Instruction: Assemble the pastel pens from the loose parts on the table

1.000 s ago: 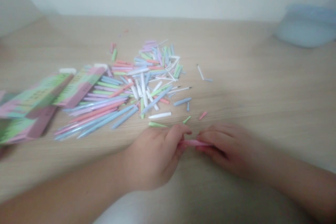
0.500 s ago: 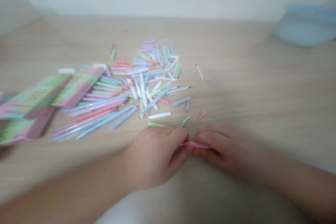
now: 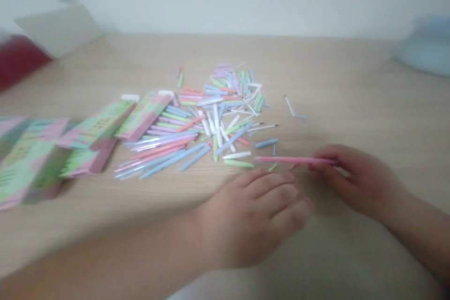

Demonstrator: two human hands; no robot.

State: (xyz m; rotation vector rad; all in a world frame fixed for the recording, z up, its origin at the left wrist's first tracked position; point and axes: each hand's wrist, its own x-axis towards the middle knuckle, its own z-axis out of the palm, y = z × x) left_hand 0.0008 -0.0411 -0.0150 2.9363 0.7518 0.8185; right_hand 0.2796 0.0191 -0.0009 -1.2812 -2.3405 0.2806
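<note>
A pale wooden bench (image 3: 351,79) carries flat green-and-pink printed cardboard boxes (image 3: 94,126) beside a loose heap of pastel paper sticks (image 3: 211,122); the right hand (image 3: 358,180) pinches a long pink paper stick (image 3: 291,160) by one end, its fingers (image 3: 325,152) closed narrowly on it, while the open left hand (image 3: 253,215) holds nothing just nearby

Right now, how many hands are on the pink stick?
1: the right hand pinches the pink stick near its end. The left hand is apart from it, off to the side.
</note>
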